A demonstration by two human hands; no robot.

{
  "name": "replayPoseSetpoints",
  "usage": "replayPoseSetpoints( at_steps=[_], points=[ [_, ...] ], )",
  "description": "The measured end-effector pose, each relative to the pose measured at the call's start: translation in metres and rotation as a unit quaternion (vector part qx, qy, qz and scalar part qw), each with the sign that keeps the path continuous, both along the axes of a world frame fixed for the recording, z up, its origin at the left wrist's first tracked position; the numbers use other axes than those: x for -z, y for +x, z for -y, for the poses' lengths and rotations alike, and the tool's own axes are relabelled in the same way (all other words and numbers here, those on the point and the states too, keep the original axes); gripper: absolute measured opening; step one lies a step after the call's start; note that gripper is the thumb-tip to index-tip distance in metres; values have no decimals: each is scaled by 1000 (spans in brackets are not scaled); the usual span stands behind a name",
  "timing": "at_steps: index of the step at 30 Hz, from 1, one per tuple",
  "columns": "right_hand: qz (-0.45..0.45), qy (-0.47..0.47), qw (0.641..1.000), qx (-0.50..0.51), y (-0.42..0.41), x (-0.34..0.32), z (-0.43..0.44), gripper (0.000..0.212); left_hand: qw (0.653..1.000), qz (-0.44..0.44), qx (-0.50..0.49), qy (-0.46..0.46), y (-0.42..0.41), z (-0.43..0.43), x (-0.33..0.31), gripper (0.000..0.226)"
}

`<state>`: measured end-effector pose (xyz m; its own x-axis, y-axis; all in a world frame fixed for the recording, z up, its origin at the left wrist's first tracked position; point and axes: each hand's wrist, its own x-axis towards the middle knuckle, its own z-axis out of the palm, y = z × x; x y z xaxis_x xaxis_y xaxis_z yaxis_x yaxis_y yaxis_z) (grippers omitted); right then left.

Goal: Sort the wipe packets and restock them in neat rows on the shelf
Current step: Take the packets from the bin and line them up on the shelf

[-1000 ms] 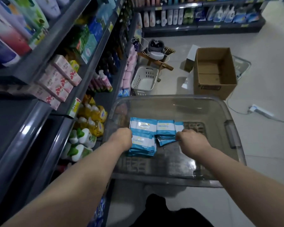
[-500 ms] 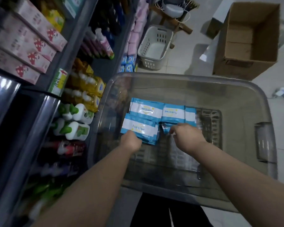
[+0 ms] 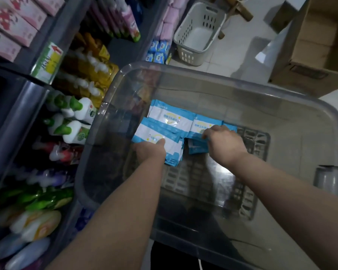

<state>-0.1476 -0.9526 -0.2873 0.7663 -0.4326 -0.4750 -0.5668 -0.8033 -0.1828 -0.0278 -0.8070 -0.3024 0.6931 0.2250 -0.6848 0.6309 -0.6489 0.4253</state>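
Wipe packets (image 3: 170, 118) all lie in the clear bin (image 3: 261, 114), with none that I can tell on the shelf (image 3: 14, 129) yet. The left hand (image 3: 150, 152) grips the near-left stack (image 3: 154, 136) with the thumb on top, and the right hand (image 3: 224, 145) has its fingers curled onto the loose pile (image 3: 196, 148). Risk: on lifting, the slick sleeves could fan out or slide from either grip because the stacks overlap unevenly (the pile under the right hand looks least squared), and mixed orientations would spoil the rows. Count: two hands, one bin, about five stacks visible; packets per stack cannot be counted.
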Motion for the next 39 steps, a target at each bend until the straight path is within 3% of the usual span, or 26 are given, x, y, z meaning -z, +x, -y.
replayPoseSetpoints(
  at_steps=[4,7,10,15,19,24,32,39],
  points=[
    [-2,6,999,-34,4,13,6,56,997,41,59,34,1,-13,-5,69],
    [-61,2,997,-55,-2,18,5,55,983,55,168,39,4,-17,-16,44],
    [-45,-20,999,-21,-5,18,0,50,967,78,236,52,9,-15,-25,33],
    [41,-27,998,28,33,21,-1,51,960,95,260,36,25,-13,-26,30],
    [-37,-53,991,117,30,37,-4,45,929,68,365,11,32,-15,-18,23],
    [-71,-100,977,173,18,44,-8,57,906,60,418,-6,33,-9,-12,23],
    [23,-38,965,258,9,6,-20,30,878,44,476,-9,43,0,-47,24],
    [137,-53,959,243,-17,-67,-60,34,851,129,506,-59,36,-18,-105,38]
  ],
)
